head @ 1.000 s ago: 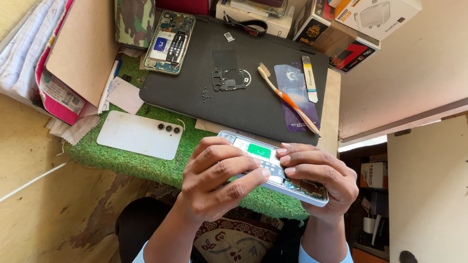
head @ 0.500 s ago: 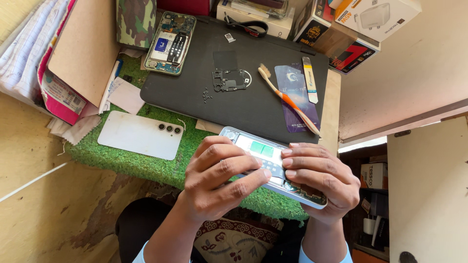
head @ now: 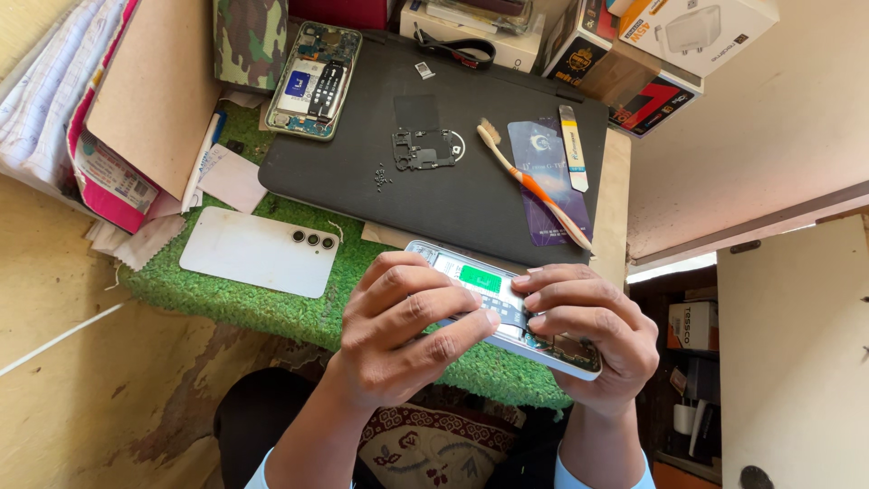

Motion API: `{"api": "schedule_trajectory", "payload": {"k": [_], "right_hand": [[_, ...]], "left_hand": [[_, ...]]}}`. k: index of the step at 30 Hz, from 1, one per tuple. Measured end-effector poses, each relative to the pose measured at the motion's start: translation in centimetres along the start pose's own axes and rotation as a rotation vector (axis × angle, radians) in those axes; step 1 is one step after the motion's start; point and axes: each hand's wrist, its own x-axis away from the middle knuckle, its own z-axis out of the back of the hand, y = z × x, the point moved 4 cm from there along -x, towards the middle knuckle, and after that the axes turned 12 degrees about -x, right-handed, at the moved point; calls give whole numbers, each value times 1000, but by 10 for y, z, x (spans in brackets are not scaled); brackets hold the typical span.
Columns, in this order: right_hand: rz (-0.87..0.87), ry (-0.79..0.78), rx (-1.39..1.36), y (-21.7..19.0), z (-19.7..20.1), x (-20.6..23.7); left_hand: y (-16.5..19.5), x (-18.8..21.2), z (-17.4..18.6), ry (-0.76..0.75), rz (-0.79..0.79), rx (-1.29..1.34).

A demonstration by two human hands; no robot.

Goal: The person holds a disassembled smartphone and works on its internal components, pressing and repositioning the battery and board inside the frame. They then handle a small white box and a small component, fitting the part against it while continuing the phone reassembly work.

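While both hands clasp the opened phone (head: 503, 308) just over the green mat's (head: 272, 308) near edge, the left hand (head: 407, 330) wraps its top and the right hand (head: 588, 335) cups its lower end, fingertips pressing on the exposed insides. This looks like the step of working a part inside the frame; the next move calls for fine fingertip pressure. A white back cover (head: 258, 251) lies on the mat's left side.
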Motion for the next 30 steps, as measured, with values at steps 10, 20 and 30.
{"api": "schedule_trajectory", "payload": {"k": [10,20,30], "right_hand": [[115,31,38,1,1,0],[111,-7,114,0,4,-3],[125,-16,83,3,5,1]], "left_hand": [[-1,1,-2,-7,12,10],[0,2,-5,-14,11,14],[-3,6,-8,0,-12,17]]}}
